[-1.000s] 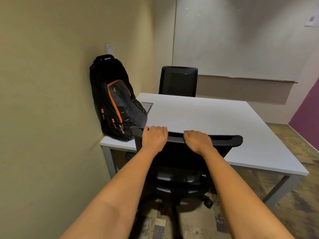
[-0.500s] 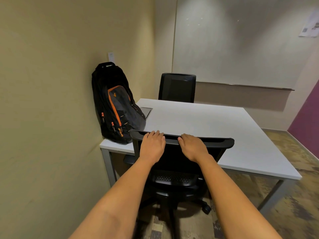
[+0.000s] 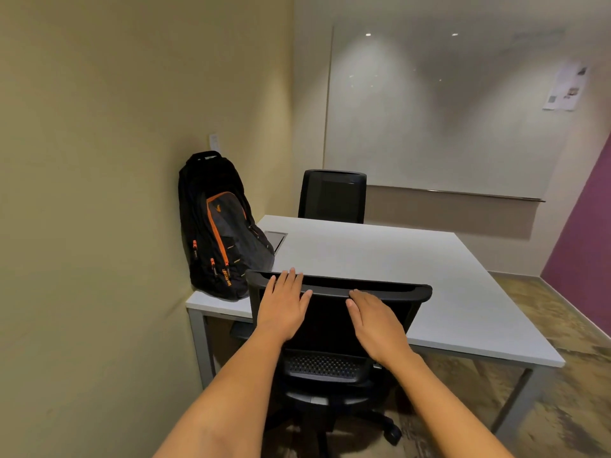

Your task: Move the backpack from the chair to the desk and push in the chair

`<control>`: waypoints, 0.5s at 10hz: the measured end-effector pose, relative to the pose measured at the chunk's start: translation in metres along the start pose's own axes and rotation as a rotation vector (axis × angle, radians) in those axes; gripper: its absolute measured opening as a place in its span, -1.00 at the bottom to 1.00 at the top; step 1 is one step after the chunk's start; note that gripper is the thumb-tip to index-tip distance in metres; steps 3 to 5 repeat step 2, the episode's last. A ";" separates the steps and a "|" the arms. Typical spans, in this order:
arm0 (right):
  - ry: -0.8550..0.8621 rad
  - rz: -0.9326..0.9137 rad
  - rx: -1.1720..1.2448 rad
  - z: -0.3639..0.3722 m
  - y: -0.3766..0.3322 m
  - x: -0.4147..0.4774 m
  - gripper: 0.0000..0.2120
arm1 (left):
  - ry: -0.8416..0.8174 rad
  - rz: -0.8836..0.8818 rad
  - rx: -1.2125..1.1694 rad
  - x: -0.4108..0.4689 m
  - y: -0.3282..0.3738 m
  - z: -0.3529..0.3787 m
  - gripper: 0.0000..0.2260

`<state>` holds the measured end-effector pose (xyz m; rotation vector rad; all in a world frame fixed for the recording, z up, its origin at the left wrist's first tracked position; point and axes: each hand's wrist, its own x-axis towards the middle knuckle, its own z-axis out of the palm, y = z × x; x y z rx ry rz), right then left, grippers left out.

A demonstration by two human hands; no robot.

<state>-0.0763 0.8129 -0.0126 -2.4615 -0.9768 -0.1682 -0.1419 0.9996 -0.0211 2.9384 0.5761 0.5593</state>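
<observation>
Counting one backpack (image 3: 221, 233), one desk (image 3: 380, 259), two chairs (image 3: 337, 312), two flat hands (image 3: 284, 309)

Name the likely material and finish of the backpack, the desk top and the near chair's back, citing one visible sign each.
Backpack: woven synthetic fabric, matte; it sags softly and has zip pulls. Desk top: probably laminate, smooth white with faint sheen and a thin square edge. Near chair's back: moulded black plastic rim, seemingly mesh inside; perforated lumbar panel below.
</observation>
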 end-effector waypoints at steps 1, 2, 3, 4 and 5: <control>0.190 0.019 0.198 -0.027 -0.007 -0.018 -0.57 | 0.086 0.006 0.014 0.013 -0.001 -0.018 -0.48; 0.396 0.006 0.486 -0.068 -0.025 -0.044 -0.67 | 0.195 0.025 0.059 0.029 -0.001 -0.041 -0.46; 0.396 0.006 0.486 -0.068 -0.025 -0.044 -0.67 | 0.195 0.025 0.059 0.029 -0.001 -0.041 -0.46; 0.396 0.006 0.486 -0.068 -0.025 -0.044 -0.67 | 0.195 0.025 0.059 0.029 -0.001 -0.041 -0.46; 0.396 0.006 0.486 -0.068 -0.025 -0.044 -0.67 | 0.195 0.025 0.059 0.029 -0.001 -0.041 -0.46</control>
